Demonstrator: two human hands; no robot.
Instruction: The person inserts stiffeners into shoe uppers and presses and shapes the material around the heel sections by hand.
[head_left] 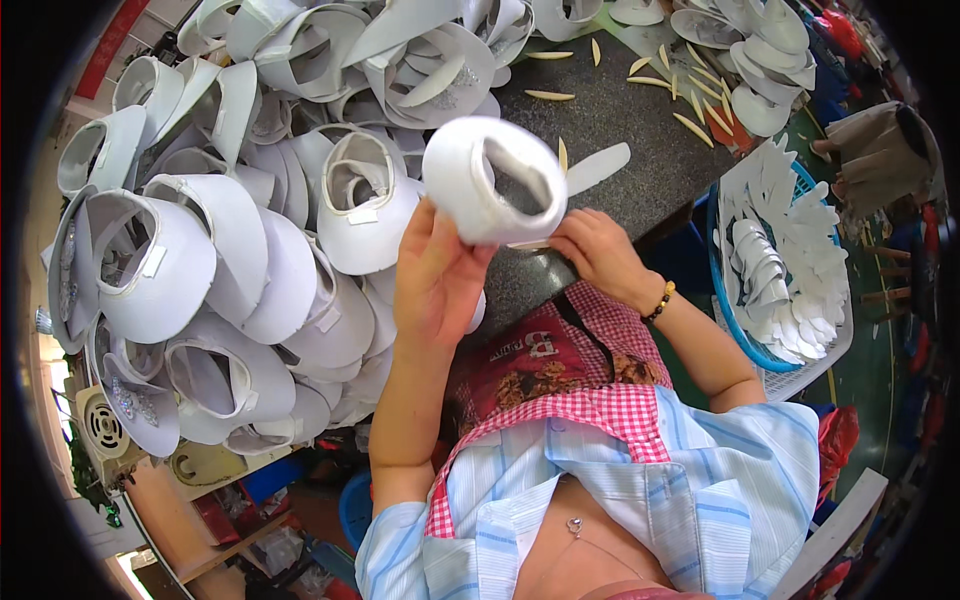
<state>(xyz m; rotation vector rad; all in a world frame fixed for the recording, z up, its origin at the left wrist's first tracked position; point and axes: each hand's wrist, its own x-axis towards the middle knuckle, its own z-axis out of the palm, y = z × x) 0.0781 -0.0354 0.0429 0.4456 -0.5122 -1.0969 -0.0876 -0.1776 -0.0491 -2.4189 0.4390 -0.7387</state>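
Observation:
My left hand (440,275) is closed on the lower edge of a white shoe upper (455,175), holding it up over the near edge of the dark table. Its oval opening, with a padded rim, is turned to the right. My right hand (603,255) is closed too, its fingertips at the upper's lower right end; what they pinch is hidden. A thin cream crescent strip (530,244) shows just below the upper, beside those fingertips. Behind, on the table, lies a long white flat piece (600,168) with a rounded end.
A large heap of white shoe uppers (270,270) fills the left side, some with sparkling decoration. Several cream crescent strips (693,130) lie on the dark speckled table (600,110). More white pieces (760,50) are stacked far right. A blue basket (722,290) of white pieces stands at right.

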